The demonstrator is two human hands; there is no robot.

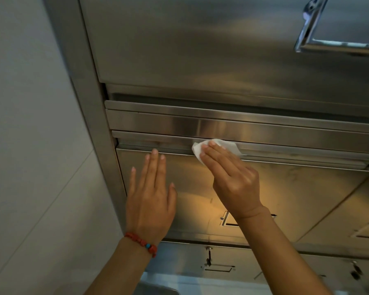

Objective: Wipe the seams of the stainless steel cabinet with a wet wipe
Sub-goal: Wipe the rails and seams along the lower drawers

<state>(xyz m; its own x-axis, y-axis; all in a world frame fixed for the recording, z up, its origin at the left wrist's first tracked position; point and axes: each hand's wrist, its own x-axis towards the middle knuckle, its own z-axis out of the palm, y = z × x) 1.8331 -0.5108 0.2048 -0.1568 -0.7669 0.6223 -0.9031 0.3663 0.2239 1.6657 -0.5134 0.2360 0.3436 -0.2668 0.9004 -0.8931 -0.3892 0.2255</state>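
Head view | your right hand [232,177] presses wet wipe [217,146] flat-fingered on cabinet seam [285,149] | left hand [150,199] flat on door [296,188], holding nothing | no legible writing

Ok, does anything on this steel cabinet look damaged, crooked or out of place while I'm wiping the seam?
Nothing stands out. The right hand presses the wet wipe along the horizontal seam above the lower door, and the left hand lies flat on that door. The panels look straight and undented; only faint smudges show on the steel.
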